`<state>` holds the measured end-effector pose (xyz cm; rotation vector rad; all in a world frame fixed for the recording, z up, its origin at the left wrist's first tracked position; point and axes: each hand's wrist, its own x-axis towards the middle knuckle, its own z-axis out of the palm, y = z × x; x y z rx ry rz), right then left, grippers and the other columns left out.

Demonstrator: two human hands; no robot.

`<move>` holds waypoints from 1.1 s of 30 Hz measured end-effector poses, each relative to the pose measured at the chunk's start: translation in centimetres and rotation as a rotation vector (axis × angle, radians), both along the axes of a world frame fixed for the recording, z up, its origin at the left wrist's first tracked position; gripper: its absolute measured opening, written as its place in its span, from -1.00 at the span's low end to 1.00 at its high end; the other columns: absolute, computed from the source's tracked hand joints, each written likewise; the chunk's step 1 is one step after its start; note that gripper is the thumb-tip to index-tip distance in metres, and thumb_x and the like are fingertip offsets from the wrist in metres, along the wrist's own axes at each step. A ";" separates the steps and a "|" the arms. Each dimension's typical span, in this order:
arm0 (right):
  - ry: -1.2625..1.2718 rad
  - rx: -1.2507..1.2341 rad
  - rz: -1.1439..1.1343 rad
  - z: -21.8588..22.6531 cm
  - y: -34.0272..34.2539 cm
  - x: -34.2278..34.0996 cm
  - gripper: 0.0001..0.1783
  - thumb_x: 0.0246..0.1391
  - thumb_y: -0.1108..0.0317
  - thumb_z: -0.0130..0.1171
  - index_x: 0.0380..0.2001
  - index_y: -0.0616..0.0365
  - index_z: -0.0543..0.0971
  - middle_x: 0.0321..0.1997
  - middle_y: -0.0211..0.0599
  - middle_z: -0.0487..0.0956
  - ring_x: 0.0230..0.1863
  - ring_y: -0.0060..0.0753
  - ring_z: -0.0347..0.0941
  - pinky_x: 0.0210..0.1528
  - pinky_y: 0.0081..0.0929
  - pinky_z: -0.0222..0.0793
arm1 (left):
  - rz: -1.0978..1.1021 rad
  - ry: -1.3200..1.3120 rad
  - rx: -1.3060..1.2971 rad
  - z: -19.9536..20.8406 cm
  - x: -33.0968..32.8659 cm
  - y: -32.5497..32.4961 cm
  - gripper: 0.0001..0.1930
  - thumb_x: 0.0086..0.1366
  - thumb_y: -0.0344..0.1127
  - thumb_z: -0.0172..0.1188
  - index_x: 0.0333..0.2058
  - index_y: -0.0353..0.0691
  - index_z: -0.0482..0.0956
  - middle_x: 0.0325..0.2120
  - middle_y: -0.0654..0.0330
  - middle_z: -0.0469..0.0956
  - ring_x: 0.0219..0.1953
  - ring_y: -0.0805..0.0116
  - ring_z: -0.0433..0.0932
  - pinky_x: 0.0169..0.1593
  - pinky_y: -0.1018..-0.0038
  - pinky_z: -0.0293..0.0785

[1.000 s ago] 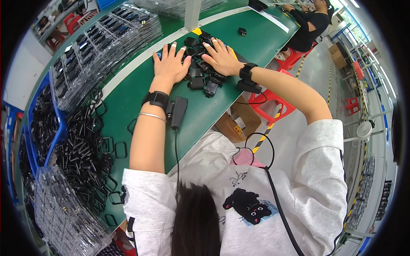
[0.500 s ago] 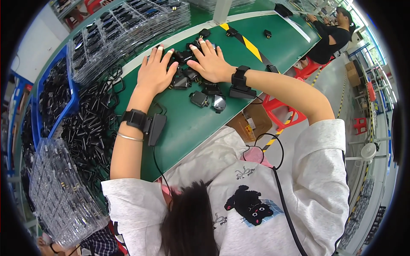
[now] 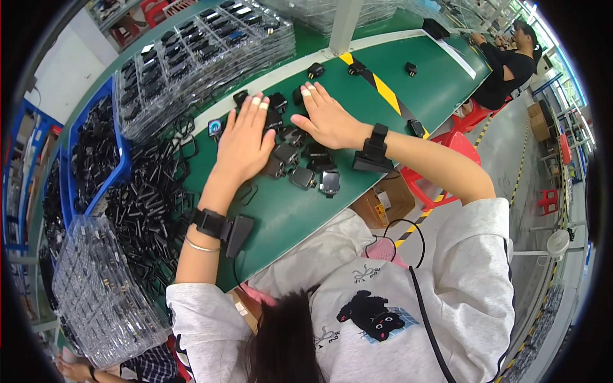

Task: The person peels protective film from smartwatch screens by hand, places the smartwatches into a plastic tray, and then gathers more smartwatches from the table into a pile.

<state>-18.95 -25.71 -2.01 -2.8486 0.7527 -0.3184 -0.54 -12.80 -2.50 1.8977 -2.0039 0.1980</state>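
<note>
Small black square devices with glossy faces, like watch bodies [image 3: 302,178], lie in a loose cluster on the green worktop [image 3: 281,220]. My left hand [image 3: 242,143] is spread flat at the cluster's left side, palm down, its fingers pointing away from me. Beside those fingers, on the left, lies a device with a lit, colourful screen [image 3: 215,127]. At the cluster's right side rests my right hand [image 3: 329,121], also palm down with fingers stretched. Pale bands wrap several fingertips. Whatever lies under the palms is hidden.
Clear plastic trays [image 3: 211,54] of similar devices are stacked at the far left. A heap of black straps or cables [image 3: 150,198] lies near a blue bin [image 3: 126,153]. More clear trays [image 3: 105,287] stand lower left. Yellow-black tape [image 3: 386,94] crosses the worktop; a co-worker [image 3: 504,70] sits far right.
The view has shifted a little. Both my hands have drawn back toward me, the left one more. The lit-screen device now shows beside my left fingers, and more of the cluster is uncovered.
</note>
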 end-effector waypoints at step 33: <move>-0.387 -0.039 -0.256 3.6 -6.4 -15.6 -0.34 0.11 0.21 0.13 0.24 0.15 0.21 0.39 0.08 0.03 0.40 0.24 -0.13 0.36 -0.04 -0.10 | -0.116 0.079 0.189 1.0 -6.3 -18.0 -0.38 0.36 -0.04 -0.11 0.28 -0.22 0.05 0.31 -0.08 0.00 0.35 -0.11 -0.04 0.32 -0.04 -0.09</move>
